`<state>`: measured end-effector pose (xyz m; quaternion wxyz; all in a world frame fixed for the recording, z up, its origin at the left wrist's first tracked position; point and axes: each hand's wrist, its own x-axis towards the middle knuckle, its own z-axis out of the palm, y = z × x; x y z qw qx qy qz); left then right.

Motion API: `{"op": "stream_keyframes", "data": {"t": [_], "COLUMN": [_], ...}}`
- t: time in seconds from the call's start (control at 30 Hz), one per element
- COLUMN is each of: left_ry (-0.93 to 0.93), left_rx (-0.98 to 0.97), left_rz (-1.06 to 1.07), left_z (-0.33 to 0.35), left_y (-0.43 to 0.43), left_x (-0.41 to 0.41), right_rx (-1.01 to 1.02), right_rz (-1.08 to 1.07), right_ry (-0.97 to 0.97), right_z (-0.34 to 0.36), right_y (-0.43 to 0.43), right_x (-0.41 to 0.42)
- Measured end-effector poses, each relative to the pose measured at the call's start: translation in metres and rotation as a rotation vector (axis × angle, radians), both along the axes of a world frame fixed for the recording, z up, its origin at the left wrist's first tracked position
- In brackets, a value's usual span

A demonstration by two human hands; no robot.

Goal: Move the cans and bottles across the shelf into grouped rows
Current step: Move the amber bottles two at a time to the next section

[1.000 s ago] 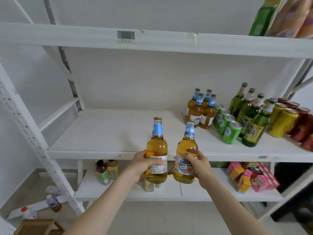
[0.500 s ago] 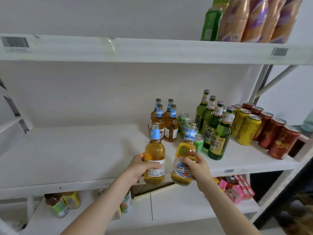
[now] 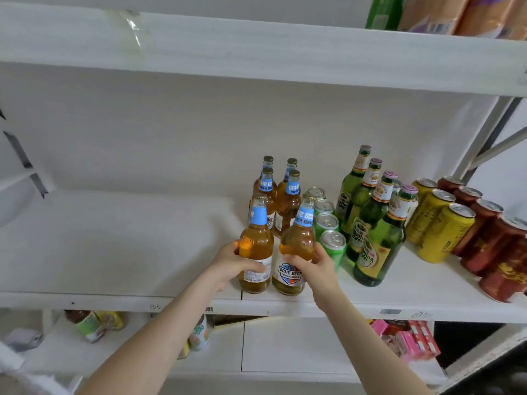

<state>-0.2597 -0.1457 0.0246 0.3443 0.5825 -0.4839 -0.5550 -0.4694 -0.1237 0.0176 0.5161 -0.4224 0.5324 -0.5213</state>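
Your left hand [image 3: 232, 266] wraps around the lower body of the left amber bottle [image 3: 255, 243], fingers curled across its white label, thumb on the near side. Your right hand [image 3: 318, 266] grips the right amber bottle [image 3: 296, 246] from its right flank, fingers curled onto the glass above the shield label.

Both bottles sit side by side, nearly touching, at the front edge of the white shelf [image 3: 114, 246], between your two hands. The left one stands upright; the right one leans, its blue-collared neck tipped to the right. Whether their bases rest on the board or hover just over it cannot be told.

Directly behind them stand four amber bottles [image 3: 281, 195] of the same kind, in two pairs. Just beside your right hand runs a row of green cans [image 3: 328, 223], the nearest almost touching your knuckles. Further right come the green bottles [image 3: 370, 223], then the yellow cans [image 3: 440, 226], then the red cans [image 3: 490, 246] at the shelf's far right end.

Pink boxes [image 3: 405, 340] lie on the lower shelf [image 3: 285, 346].
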Motion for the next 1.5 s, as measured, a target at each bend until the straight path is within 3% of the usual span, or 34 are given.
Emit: {"op": "stream_keyframes", "data": {"t": [0.43, 0.63, 1.1, 1.5], "left_ry": [-0.002, 0.051, 0.106, 0.152], "left_rx": [-0.079, -0.109, -0.167, -0.209], "left_rz": [-0.028, -0.084, -0.019, 0.082], "left_z": [-0.023, -0.027, -0.063, -0.075], "left_y": [-0.078, -0.092, -0.072, -0.076], "left_x": [0.01, 0.005, 0.035, 0.012], "right_rx": [-0.097, -0.136, -0.195, -0.267], "right_rz": [-0.107, -0.056, -0.126, -0.193], "right_ry": [0.03, 0.045, 0.021, 0.036], "right_z": [-0.028, -0.034, -0.056, -0.063], "right_y": [-0.061, -0.074, -0.049, -0.061], "right_x": [0.016, 0.018, 0.021, 0.024]}}
